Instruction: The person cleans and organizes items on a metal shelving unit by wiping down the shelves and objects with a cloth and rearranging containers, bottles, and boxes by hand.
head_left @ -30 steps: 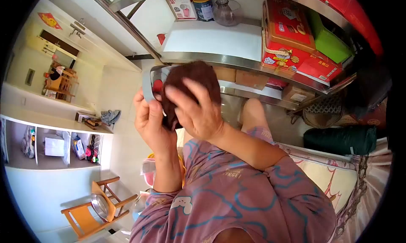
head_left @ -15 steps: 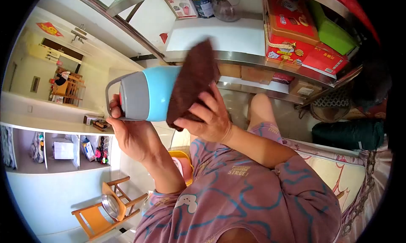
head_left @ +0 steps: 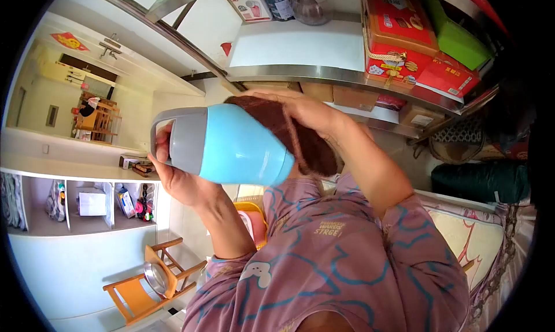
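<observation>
The blue flask (head_left: pixel 243 147) is held in the air in front of the person's torso, above the lap. It lies on its side, with its long axis running across the view: the grey cap (head_left: pixel 192 138) points to the person's left, and the base points right and slightly back toward the body. A stiff grey handle loop (head_left: pixel 154 136) stands out beyond the cap.

The left hand (head_left: pixel 182 184) comes up from below with the forearm slanting outward. Its fingers are hooked through the loop, grasping the flask at the cap end, with the palm turned up beneath it. The right hand (head_left: pixel 306 109) reaches over from the other side, elbow bent and wrist flexed, its fingers curved over the brown cloth (head_left: pixel 315 150) against the flask's far side; the fingertips are partly hidden.

The flask's body is smooth and glossy, tapering toward the base, while the cap is duller. The cloth looks soft and napped, folded along one edge and draping past the base.

Beneath the arms is a mauve shirt (head_left: pixel 347 257) with blue curving lines. Beyond the hands, a white shelf (head_left: pixel 295 48) with a metal edge carries a rounded glass jug (head_left: pixel 312 9) and a red box (head_left: pixel 399 19).
</observation>
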A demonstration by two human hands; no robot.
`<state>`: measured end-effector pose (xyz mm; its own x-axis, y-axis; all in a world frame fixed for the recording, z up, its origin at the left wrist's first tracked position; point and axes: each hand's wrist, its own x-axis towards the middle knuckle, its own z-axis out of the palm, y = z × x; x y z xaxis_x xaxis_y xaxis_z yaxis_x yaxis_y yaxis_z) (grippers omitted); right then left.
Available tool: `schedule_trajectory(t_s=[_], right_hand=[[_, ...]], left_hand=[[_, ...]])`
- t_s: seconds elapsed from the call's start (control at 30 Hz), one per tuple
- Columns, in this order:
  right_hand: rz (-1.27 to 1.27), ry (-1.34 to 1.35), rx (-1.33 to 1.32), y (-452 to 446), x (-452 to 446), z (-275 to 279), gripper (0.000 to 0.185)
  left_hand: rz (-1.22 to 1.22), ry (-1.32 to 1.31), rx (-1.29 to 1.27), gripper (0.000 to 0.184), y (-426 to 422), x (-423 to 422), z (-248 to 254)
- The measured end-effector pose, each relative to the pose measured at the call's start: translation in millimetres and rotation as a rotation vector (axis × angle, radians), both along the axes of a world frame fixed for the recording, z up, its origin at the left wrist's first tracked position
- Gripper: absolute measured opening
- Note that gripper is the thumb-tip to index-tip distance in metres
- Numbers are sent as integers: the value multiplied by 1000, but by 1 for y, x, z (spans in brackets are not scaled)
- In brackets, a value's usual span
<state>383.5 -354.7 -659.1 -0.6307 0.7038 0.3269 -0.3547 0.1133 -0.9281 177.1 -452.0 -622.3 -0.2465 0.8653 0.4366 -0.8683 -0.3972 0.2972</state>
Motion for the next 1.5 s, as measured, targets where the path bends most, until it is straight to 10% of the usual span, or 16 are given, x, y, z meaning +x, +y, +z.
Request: schedule_trajectory(t_s=[0.27,0.43,0.57,0.67,0.8,0.93,1.03,1.23,1.3,1.5], right_hand=[[124,456,-261,-30,-23,-48,47],[22,451,-150,-32,-12,-48,55],[-195,390,32,-31,-10,-51,62],[-573,-72,322,-66,0,-28,71],[-582,-89,595,-74,3,-11,75],[-546,11,318,-65,2,2,73],[-403,39,-16,-54,15,28,61],[-635,-122,16,-52,1,24,48],[-914,-77,542,-54,-8,8,48],[-803,-178,634,-57,5,12,56]], left_hand=[[410,323,-185,28,6,25,5],[1367,1012,-554,30,9,39,1],[662,990,-438,46,-11,50,-31],[177,809,-619,116,-19,46,-66],[158,884,-481,108,-24,35,-77],[382,1420,-457,128,-28,27,-68],[97,1080,-401,134,-34,48,-52],[450,1468,-498,127,-36,66,-49],[510,1481,-518,120,-31,71,-43],[284,1365,-472,118,-28,55,-51]])
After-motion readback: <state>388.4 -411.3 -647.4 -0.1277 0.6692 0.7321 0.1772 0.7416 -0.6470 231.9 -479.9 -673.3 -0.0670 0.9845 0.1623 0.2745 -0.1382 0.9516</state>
